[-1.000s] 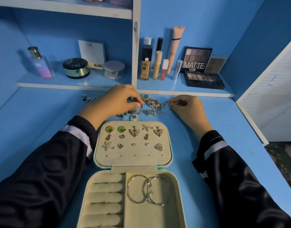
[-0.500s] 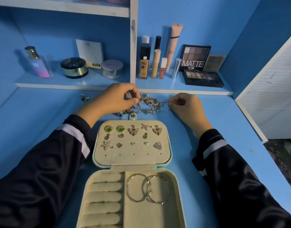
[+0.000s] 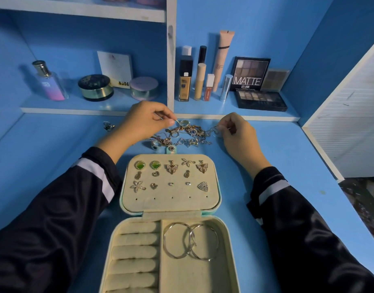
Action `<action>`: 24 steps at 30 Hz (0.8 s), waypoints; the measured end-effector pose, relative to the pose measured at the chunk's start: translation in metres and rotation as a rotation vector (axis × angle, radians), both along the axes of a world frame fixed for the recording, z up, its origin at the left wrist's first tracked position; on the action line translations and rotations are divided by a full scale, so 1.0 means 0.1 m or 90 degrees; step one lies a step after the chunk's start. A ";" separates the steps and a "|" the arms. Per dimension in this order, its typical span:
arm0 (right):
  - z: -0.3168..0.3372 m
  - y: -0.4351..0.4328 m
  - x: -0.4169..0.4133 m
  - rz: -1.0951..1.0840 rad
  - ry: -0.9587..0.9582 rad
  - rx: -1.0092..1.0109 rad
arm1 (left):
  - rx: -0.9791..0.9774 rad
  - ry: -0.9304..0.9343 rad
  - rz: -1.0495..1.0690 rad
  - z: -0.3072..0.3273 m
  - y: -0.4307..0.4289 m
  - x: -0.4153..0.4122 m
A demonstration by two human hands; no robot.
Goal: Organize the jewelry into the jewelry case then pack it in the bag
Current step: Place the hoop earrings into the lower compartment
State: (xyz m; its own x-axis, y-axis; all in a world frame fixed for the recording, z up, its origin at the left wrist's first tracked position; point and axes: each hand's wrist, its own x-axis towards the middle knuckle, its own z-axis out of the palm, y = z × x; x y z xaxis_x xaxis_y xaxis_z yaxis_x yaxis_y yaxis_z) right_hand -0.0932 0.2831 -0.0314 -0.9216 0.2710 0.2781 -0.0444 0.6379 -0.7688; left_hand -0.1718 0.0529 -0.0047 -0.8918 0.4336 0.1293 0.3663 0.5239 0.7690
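Head view.

Left hand (image 3: 144, 121): extended from a black sleeve (image 3: 55, 208) with a white band, palm down, at 11 o'clock from the jewelry case (image 3: 216, 205). Fingers (image 3: 168, 121) curled, thumb and forefinger pinching a thin ring (image 3: 177, 123) at the 10 o'clock edge of the jewelry pile (image 3: 188, 134).

Right hand (image 3: 236, 134): at 1 o'clock from the case, knuckles up. Fingers (image 3: 224, 127) curled inward, nipping a fine chain (image 3: 214, 130) at the 3 o'clock end of the pile.

Jewelry pile: tangled on the blue table (image 3: 55, 144), just beyond the case at 12 o'clock. Single pieces hard to separate. Whether the ring is lifted clear of the pile: not discernible.

Jewelry case: open flat, long axis running 6 to 12 o'clock, lid toward 12, snap tab (image 3: 171, 149) pointing at the pile. Near end cut off by the lower frame edge.
- Lid panel: stud earrings (image 3: 171, 168) in three rows, a row of bare holes beneath.
- Base: ring rolls (image 3: 135, 250) at 9 o'clock; two hoop earrings (image 3: 190, 242) overlapping in the 3 o'clock compartment.

Loose ring (image 3: 108, 125): on the table at 9 o'clock of the left hand, well apart from the pile, blurred.

Cosmetics (image 3: 199, 81): upright on the shelf at 12 o'clock.
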 end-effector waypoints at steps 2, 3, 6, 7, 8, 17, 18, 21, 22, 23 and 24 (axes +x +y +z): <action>0.02 0.02 0.00 -0.007 0.011 -0.020 | 0.013 -0.011 0.003 0.00 -0.01 -0.01; 0.02 0.03 0.00 -0.010 0.015 -0.036 | 0.021 -0.017 0.005 0.00 -0.01 -0.01; 0.04 0.10 0.02 -0.018 0.020 -0.120 | 0.047 -0.026 0.011 0.03 0.00 0.01; 0.05 0.11 0.04 -0.017 0.021 -0.156 | 0.054 -0.021 0.015 0.04 0.00 0.03; 0.07 0.10 0.07 -0.014 0.021 -0.192 | 0.060 -0.016 0.021 0.04 0.00 0.06; 0.21 0.03 0.42 0.009 0.022 -0.344 | 0.091 0.009 0.033 0.14 -0.07 0.50; 0.22 0.02 0.47 0.014 0.023 -0.350 | 0.094 0.004 0.026 0.16 -0.09 0.58; 0.26 -0.02 0.60 0.031 0.027 -0.378 | 0.080 -0.030 -0.016 0.25 -0.15 0.87; 0.27 -0.04 0.64 0.036 0.030 -0.385 | 0.074 -0.044 -0.033 0.27 -0.17 0.97; 0.28 -0.05 0.68 0.040 0.032 -0.390 | 0.072 -0.056 -0.049 0.30 -0.19 1.07; 0.29 -0.07 0.73 0.044 0.034 -0.393 | 0.071 -0.065 -0.065 0.33 -0.21 1.17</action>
State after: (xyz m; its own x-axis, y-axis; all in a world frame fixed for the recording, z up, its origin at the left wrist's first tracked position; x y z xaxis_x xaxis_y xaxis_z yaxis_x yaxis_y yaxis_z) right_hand -0.0205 0.2756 -0.0021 -0.9319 0.3364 0.1354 -0.1186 0.0701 -0.9905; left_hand -0.0552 0.0322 0.0279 -0.8552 0.5100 0.0926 0.3298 0.3977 0.8562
